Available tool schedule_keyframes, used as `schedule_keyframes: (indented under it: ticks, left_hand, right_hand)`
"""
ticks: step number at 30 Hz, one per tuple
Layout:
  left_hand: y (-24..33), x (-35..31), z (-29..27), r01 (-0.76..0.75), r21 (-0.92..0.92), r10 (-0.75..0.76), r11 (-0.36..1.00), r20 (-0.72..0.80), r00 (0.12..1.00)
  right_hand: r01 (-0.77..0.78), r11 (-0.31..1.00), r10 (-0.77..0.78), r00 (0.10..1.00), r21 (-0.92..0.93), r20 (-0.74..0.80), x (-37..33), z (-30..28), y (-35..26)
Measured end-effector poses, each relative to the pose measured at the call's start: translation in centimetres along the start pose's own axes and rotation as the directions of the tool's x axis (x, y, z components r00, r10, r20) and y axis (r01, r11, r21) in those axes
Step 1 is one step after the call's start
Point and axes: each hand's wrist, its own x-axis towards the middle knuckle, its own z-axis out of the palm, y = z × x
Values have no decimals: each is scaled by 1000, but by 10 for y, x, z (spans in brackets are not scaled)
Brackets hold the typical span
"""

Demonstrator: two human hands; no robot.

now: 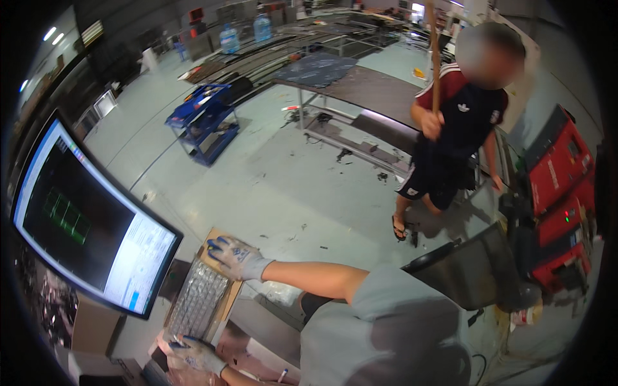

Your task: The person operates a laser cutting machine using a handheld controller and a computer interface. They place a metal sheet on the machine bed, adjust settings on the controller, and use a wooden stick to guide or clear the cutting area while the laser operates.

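My right hand [237, 257], in a grey glove with blue fingertips, lies palm down on a brown cardboard piece [230, 299] beside the far end of a keyboard [198, 299]. Its fingers are spread; whatever may be under the palm is hidden. The keyboard seems wrapped in clear, wrinkled plastic. At its near end my left hand [195, 354], gloved alike, rests with its fingers stretched out. A large monitor [90, 219] stands tilted at the left, showing a green line drawing on a dark field.
A person [467, 116] in a dark shirt with maroon sleeves stands at the right, holding a wooden pole [435, 64]. Behind are a metal worktable [380, 87] and a blue tool cart [203, 122]. A red machine [557, 170] stands far right. Dark scraps litter the floor.
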Motion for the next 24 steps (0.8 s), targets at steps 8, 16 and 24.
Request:
schedule_keyframes:
  ticks: [8,16,24]
  left_hand:
    - [10,-9,-7,373,102,-386,922,274,881]
    - [21,2,-20,399,137,-421,907,249,872]
    - [11,-8,-10,386,106,-400,916,256,880]
  right_hand:
    - [73,990,-84,993,-119,-87,0,0,2]
    - [107,991,-118,983,-81,-138,1,5,-2]
    - [140,986,-156,967,-88,-203,2,13,7]
